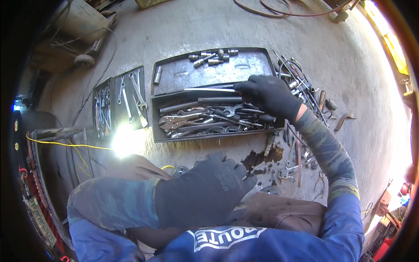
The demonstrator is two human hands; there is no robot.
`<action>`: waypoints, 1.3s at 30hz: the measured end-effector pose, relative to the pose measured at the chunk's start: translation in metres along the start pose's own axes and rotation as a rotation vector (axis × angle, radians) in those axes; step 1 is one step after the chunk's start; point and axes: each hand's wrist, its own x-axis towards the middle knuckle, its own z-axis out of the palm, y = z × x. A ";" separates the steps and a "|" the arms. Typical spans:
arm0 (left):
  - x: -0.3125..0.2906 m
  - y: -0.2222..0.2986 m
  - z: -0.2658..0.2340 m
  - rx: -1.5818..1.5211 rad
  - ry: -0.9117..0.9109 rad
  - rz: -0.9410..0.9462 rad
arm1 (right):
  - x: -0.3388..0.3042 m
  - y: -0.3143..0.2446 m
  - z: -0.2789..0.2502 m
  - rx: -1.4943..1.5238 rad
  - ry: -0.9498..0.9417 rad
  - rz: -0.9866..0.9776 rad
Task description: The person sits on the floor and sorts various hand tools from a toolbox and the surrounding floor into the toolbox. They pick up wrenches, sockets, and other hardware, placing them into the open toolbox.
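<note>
My right hand (267,95), in a black glove, reaches over the right part of a metal toolbox (187,139). Its fingers pinch the end of a thin, bright metal rod (211,90), which points left along the hinge side. Below lie locking pliers (181,120), an open-end wrench (232,110) and other tools heaped in the box. Several sockets (214,61) rest in the opened lid (174,65). Close to my body, my left hand (209,187), also gloved, has curled fingers above my lap. A small light-coloured tip shows by its fingers; what it belongs to is hidden.
Left of the toolbox, a smaller open case (114,98) holds combination wrenches (136,91). A glaring lamp (126,140) with a yellow cord (70,144) is beside my left knee. Loose tools (305,89) litter the floor at right, near a dark stain (262,160). A wheeled machine (78,30) stands far left.
</note>
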 end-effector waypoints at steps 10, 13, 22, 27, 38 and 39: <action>-0.005 -0.003 -0.009 -0.020 0.011 -0.032 | 0.022 0.071 -0.006 -0.037 0.320 0.138; -0.004 -0.002 -0.011 -0.044 -0.024 -0.028 | -0.032 0.092 -0.030 0.067 0.432 0.267; 0.004 -0.004 -0.011 -0.024 -0.116 -0.039 | -0.197 0.106 0.022 0.003 0.053 0.679; 0.008 -0.002 -0.005 -0.012 -0.083 -0.078 | -0.217 0.127 0.042 0.010 -0.157 0.718; 0.025 0.000 -0.036 -0.080 -0.206 -0.166 | -0.254 0.111 0.002 -0.115 -0.507 1.000; 0.024 0.001 -0.036 -0.070 -0.208 -0.176 | -0.255 0.101 0.014 -0.161 -0.475 0.983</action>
